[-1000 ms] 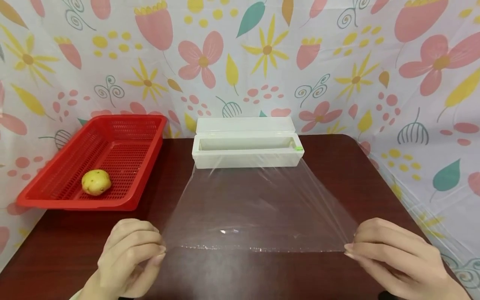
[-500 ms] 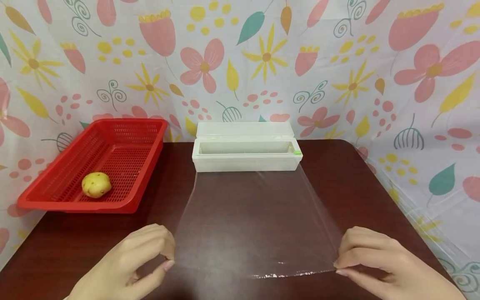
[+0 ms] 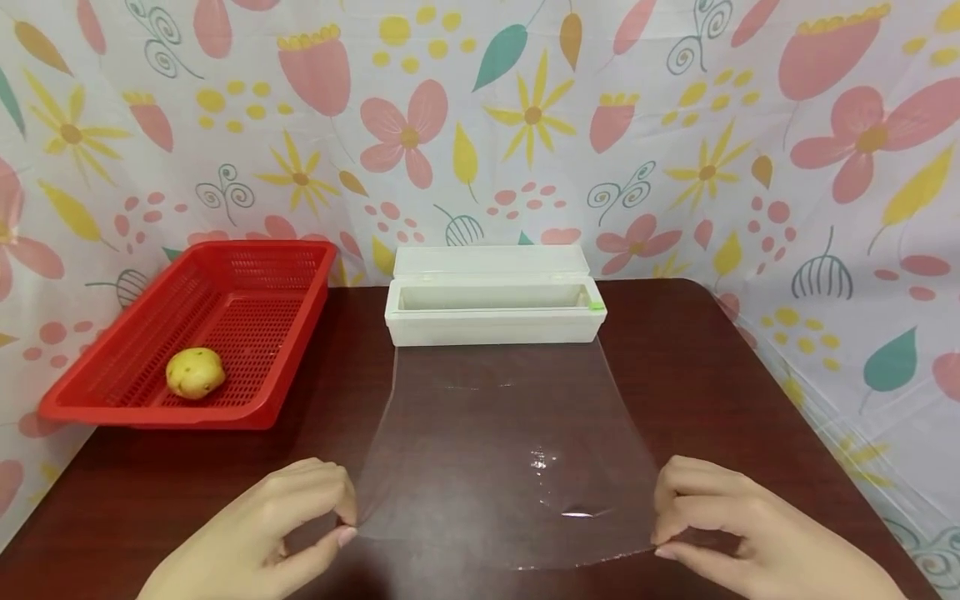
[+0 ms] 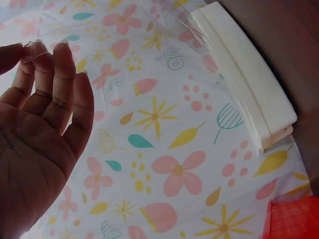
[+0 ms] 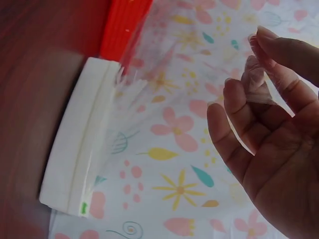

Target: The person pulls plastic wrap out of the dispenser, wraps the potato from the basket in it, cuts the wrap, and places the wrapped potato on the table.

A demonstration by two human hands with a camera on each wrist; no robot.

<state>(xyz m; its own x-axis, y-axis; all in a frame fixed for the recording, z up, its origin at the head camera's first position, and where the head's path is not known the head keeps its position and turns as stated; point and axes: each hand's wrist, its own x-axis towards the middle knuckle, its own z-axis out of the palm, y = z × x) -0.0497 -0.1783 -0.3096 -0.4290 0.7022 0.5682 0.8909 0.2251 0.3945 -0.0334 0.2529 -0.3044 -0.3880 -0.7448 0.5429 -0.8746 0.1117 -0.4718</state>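
A clear sheet of plastic wrap [image 3: 495, 450] runs from a white wrap dispenser box [image 3: 495, 327] toward me over the dark table. My left hand [image 3: 270, 525] pinches its near left corner between thumb and index finger. At the near right corner, my right hand [image 3: 750, 529] pinches the wrap the same way. The near edge sags slightly between the hands, with glints along it. In the left wrist view, a bit of film [image 4: 36, 51] shows at the fingertips. Film [image 5: 256, 82] also lies across the right hand's fingers in the right wrist view.
The dispenser's lid [image 3: 491, 260] stands raised at the back, and a green slider [image 3: 597, 306] sits at its right end. On the left, a red plastic basket [image 3: 288, 354] holds one potato [image 3: 195, 372]. A flower-patterned cloth [image 3: 645, 108] hangs behind the table [image 3: 720, 375].
Both hands have moved lower and closer together, still pinching the wrap's corners. The sheet, earlier taut and raised, now lies lower and slacker. The box and basket shift only slightly in view.
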